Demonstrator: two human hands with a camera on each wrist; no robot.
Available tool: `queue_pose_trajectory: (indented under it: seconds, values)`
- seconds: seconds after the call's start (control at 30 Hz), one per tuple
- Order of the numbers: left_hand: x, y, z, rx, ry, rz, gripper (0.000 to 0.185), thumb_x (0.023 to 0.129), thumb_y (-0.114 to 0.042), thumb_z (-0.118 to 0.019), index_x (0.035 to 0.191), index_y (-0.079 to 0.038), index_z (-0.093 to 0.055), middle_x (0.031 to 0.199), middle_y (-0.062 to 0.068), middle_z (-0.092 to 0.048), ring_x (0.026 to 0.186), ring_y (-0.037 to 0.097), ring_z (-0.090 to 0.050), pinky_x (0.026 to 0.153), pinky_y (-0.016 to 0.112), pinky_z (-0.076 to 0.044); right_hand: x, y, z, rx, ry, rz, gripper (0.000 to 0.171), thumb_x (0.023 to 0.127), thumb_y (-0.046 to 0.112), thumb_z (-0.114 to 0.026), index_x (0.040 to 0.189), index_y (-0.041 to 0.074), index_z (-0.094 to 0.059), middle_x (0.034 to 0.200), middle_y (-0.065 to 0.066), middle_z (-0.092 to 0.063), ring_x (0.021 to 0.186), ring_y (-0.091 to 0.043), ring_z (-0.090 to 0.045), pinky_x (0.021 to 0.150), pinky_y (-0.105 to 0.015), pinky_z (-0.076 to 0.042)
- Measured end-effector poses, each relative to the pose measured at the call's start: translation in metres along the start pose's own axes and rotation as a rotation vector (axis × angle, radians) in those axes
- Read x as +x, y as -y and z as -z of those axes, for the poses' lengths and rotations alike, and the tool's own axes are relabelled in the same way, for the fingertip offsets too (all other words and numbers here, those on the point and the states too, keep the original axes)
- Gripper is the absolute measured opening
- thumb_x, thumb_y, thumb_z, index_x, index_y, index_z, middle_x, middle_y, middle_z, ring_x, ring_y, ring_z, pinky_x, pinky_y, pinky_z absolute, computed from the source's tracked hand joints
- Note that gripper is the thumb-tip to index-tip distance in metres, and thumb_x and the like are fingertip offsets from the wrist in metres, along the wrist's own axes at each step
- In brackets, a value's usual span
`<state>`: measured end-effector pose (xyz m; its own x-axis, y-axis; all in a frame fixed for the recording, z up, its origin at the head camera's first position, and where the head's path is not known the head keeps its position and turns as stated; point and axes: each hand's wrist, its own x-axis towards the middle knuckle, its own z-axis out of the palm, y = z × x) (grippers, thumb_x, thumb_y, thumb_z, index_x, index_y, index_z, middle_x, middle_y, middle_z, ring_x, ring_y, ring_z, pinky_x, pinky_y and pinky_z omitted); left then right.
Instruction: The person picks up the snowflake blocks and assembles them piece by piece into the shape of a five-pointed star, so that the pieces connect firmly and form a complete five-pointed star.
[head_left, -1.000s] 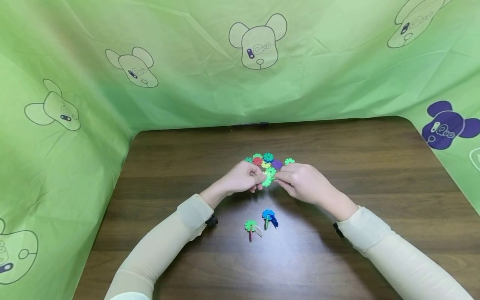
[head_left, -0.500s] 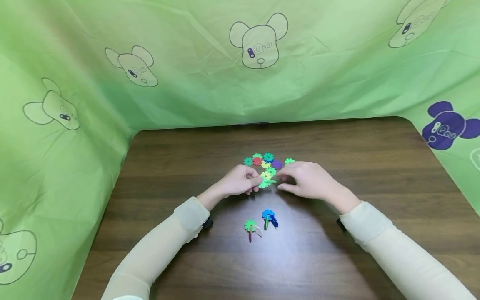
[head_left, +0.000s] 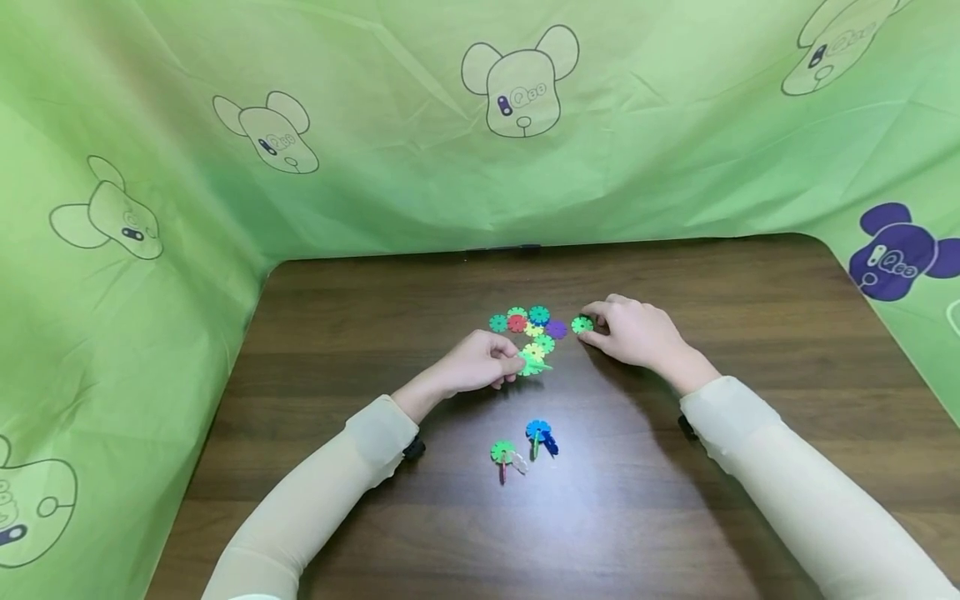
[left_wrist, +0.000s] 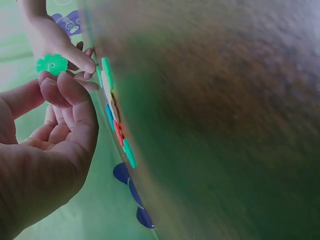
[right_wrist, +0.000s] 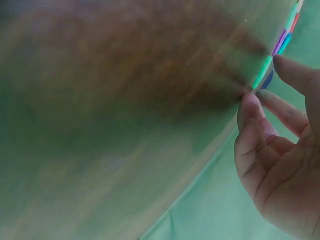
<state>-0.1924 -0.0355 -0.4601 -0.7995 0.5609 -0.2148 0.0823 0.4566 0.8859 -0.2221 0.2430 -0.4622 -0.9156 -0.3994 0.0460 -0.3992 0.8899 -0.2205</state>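
My left hand (head_left: 480, 364) pinches a piece of joined green snowflake discs (head_left: 531, 363) between thumb and fingertips, a little above the table. In the left wrist view a notched green disc (left_wrist: 52, 64) stands up beyond those fingertips. My right hand (head_left: 633, 332) reaches to a single green snowflake disc (head_left: 582, 325) lying flat at the right of the pile, its thumb and fingers at opposite edges. The right wrist view shows that disc (right_wrist: 262, 72) edge-on between the fingertips. Left of it lie loose discs: purple (head_left: 556, 330), red (head_left: 517, 322), yellow, teal and green.
Two small joined pieces lie nearer on the wooden table (head_left: 420, 533): one with a green disc (head_left: 502, 452), red and clear ones, another with a blue disc (head_left: 537, 430), green and dark blue ones. A green printed cloth (head_left: 375, 183) hangs around the back and sides.
My right hand has let go of the green piece and moved right and away to the single green disc. The left hand has drawn slightly left, still pinching its piece.
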Motion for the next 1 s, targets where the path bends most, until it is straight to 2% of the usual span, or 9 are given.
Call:
queue_pose_trajectory:
  seconds: [0.1, 0.27, 0.4, 0.47, 0.73, 1.0]
  values:
    - [0.001, -0.001, 0.0, 0.004, 0.006, -0.007, 0.024, 0.093, -0.024, -0.062, 0.088, -0.002, -0.067, 0.077, 0.015, -0.065, 0.058, 0.015, -0.057, 0.057, 0.03, -0.049, 0.002, 0.0, -0.002, 0.007, 0.015, -0.012, 0.035, 0.086, 0.037, -0.069, 0.114, 0.015, -0.067, 0.087, -0.001, -0.056, 0.073, -0.017, -0.053, 0.058, -0.039, -0.045]
    - [0.001, -0.004, 0.0, 0.008, 0.007, -0.005, 0.026, 0.094, -0.025, -0.06, 0.089, 0.0, -0.065, 0.068, 0.008, -0.06, 0.058, 0.016, -0.057, 0.054, 0.027, -0.046, 0.002, -0.003, 0.0, 0.092, 0.056, -0.032, 0.032, 0.086, 0.034, -0.07, 0.106, 0.01, -0.06, 0.092, -0.004, -0.057, 0.081, -0.02, -0.055, 0.069, -0.043, -0.046]
    - [0.001, -0.006, 0.001, -0.023, 0.008, 0.013, 0.026, 0.096, -0.024, -0.058, 0.091, 0.0, -0.064, 0.074, 0.008, -0.063, 0.06, 0.016, -0.058, 0.06, 0.031, -0.052, -0.001, -0.003, 0.004, 0.164, 0.075, -0.025, 0.028, 0.087, 0.028, -0.07, 0.104, 0.013, -0.054, 0.087, -0.001, -0.058, 0.073, -0.018, -0.055, 0.066, -0.038, -0.044]
    - [0.0, -0.008, 0.002, -0.054, 0.012, 0.02, 0.025, 0.096, -0.023, -0.058, 0.091, 0.0, -0.064, 0.078, 0.009, -0.066, 0.061, 0.016, -0.058, 0.063, 0.033, -0.055, -0.003, -0.001, 0.006, 0.182, 0.065, -0.022, 0.025, 0.087, 0.026, -0.07, 0.104, 0.014, -0.055, 0.084, 0.001, -0.058, 0.069, -0.017, -0.054, 0.064, -0.037, -0.043]
    - [0.001, -0.011, 0.004, -0.116, 0.016, 0.022, 0.02, 0.096, -0.019, -0.058, 0.09, -0.001, -0.065, 0.079, 0.01, -0.067, 0.063, 0.017, -0.06, 0.064, 0.03, -0.056, -0.016, 0.017, 0.016, 0.239, -0.07, 0.041, 0.015, 0.09, 0.03, -0.067, 0.096, 0.017, -0.068, 0.074, 0.007, -0.06, 0.066, -0.011, -0.053, 0.061, -0.031, -0.044]
    - [0.001, -0.015, 0.005, -0.154, 0.022, 0.011, 0.024, 0.096, -0.018, -0.058, 0.089, 0.005, -0.063, 0.076, 0.008, -0.063, 0.062, 0.015, -0.058, 0.065, 0.03, -0.056, -0.029, 0.042, 0.02, 0.278, -0.225, 0.194, 0.011, 0.088, 0.025, -0.071, 0.095, 0.018, -0.07, 0.077, 0.013, -0.061, 0.068, -0.003, -0.054, 0.061, -0.027, -0.047]
